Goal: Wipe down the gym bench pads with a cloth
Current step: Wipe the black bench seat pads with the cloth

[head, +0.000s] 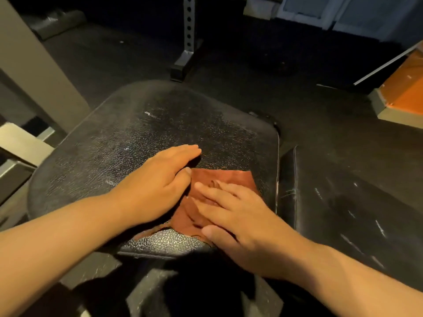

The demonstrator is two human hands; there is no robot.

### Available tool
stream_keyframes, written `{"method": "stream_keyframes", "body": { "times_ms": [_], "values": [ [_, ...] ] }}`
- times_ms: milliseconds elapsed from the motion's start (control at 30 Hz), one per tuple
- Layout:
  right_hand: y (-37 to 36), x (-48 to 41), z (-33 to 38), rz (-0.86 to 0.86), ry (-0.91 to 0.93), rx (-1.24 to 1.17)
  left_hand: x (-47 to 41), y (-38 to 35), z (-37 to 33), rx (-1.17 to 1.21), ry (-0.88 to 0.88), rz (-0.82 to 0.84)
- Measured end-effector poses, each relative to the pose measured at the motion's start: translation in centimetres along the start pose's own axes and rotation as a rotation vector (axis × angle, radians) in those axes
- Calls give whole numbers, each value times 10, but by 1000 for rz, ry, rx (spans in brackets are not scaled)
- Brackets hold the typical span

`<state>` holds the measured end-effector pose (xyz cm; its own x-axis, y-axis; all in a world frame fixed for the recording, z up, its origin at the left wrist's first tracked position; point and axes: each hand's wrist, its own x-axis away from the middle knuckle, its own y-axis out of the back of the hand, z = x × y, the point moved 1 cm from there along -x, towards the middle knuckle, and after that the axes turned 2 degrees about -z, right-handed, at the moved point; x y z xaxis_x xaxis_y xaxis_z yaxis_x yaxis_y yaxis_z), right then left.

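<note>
A black textured bench pad fills the middle of the view, its surface scuffed and speckled. A reddish-brown cloth lies on the pad's near right part. My right hand lies flat on the cloth with fingers straight. My left hand rests on the pad beside the cloth, fingers straight and together, thumb at the cloth's left edge. A second black pad continues to the right across a narrow gap.
A perforated grey steel upright with a black foot stands on the dark rubber floor behind the bench. An orange and beige platform sits at the right. Beige frame parts run along the left.
</note>
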<state>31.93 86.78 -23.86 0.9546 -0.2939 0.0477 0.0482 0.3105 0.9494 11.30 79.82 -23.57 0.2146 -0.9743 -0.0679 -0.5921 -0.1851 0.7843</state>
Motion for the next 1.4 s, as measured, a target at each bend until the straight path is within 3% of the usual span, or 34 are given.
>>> {"method": "stream_keyframes", "body": {
  "times_ms": [67, 167, 200, 400, 467, 533, 633, 700, 767, 900, 1100, 1200, 1267, 1400],
  "values": [
    [4, -1, -25, -81, -48, 126, 4, 5, 1, -8, 3, 11],
    [7, -10, -41, -209, -463, 169, 13, 11, 5, -21, 16, 21],
    [0, -14, -33, -185, -520, 140, 18, 13, 7, -25, 21, 14],
    [-31, -39, 50, -43, -441, 141, 36, 10, 8, -89, -13, -40],
    [-27, -51, 54, -20, -505, -58, 42, 5, -2, -147, -55, -145],
    [-15, -54, 58, -146, -448, -450, 40, 1, -13, -141, -155, -189],
    [-1, -38, 53, -326, -412, -1048, 29, -11, -26, -76, -223, 15],
    [7, -31, 44, -433, -424, -1187, 25, -25, -26, -239, -163, 97],
    [10, -31, 31, -544, -472, -1129, 27, -32, -26, -447, -185, 86],
    [9, -39, 12, -611, -519, -1078, 29, -18, -18, -432, -216, 50],
    [-9, -50, 16, -436, -447, -533, 48, 41, 24, -519, -65, -73],
    [-18, -56, 21, -302, -339, -208, 41, 31, 11, -489, 21, -10],
    [-19, -58, 22, -268, -333, -132, 37, 11, -5, -445, 68, 48],
    [-12, -58, 21, -256, -341, -87, 55, 19, 11, -506, -80, 30]
  ]
}}
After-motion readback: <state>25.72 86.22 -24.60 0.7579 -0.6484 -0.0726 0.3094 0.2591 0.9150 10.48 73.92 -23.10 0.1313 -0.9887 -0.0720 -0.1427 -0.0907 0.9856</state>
